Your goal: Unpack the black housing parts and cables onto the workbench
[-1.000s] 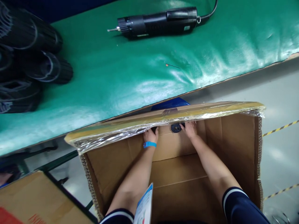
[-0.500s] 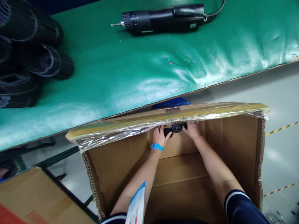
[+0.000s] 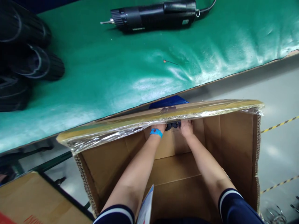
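Left hand [image 3: 160, 127] and right hand [image 3: 186, 127] flank the black parts [image 3: 174, 125] far inside the box [image 3: 233, 140], can't tell if either grip's closed on them, so go easy under that rim [image 3: 221, 106].

The left hand [image 3: 161, 127] has come closer to the right hand [image 3: 186, 128] and reached deeper under the box's rim [image 3: 112, 132], which now hides most of its fingers. The black parts [image 3: 175, 124] show less below the rim than half a second ago.
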{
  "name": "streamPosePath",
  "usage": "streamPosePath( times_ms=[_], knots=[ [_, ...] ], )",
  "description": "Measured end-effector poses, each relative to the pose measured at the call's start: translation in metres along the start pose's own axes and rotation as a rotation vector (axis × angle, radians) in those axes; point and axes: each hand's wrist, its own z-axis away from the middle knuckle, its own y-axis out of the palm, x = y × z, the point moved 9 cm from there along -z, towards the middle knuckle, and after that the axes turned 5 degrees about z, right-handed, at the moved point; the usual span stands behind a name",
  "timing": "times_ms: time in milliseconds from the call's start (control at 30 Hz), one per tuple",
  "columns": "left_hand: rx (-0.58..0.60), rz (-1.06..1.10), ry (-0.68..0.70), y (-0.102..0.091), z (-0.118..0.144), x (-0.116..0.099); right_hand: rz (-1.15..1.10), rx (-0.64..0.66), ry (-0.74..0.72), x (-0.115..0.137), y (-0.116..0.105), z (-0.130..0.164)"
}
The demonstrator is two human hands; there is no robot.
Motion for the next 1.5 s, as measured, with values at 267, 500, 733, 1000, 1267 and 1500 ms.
streamPosePath(
  times_ms=[267, 500, 733, 1000, 1267, 1500],
  knots=[
    [0.001, 0.031, -0.031, 0.001, -0.002, -0.009, 0.028, 0.044, -0.025, 0.003, -0.007, -0.009],
    [0.013, 0.032, -0.003, 0.004, -0.005, -0.005, -0.007, 0.016, -0.018, -0.006, -0.011, -0.002],
    [0.037, 0.019, -0.008, 0.017, -0.004, -0.004, 0.002, 0.007, 0.044, -0.001, -0.005, -0.003],
    [0.012, 0.026, -0.077, 0.019, -0.002, 0.0, -0.066, -0.001, 0.12, 0.003, 0.007, -0.011],
    [0.0, 0.067, -0.151, 0.013, 0.035, 0.014, 0.021, 0.019, 0.089, 0.004, 0.007, 0.017],
    [0.035, 0.07, -0.167, 0.017, 0.063, 0.024, -0.081, 0.141, 0.227, -0.005, 0.029, 0.041]
  ],
)
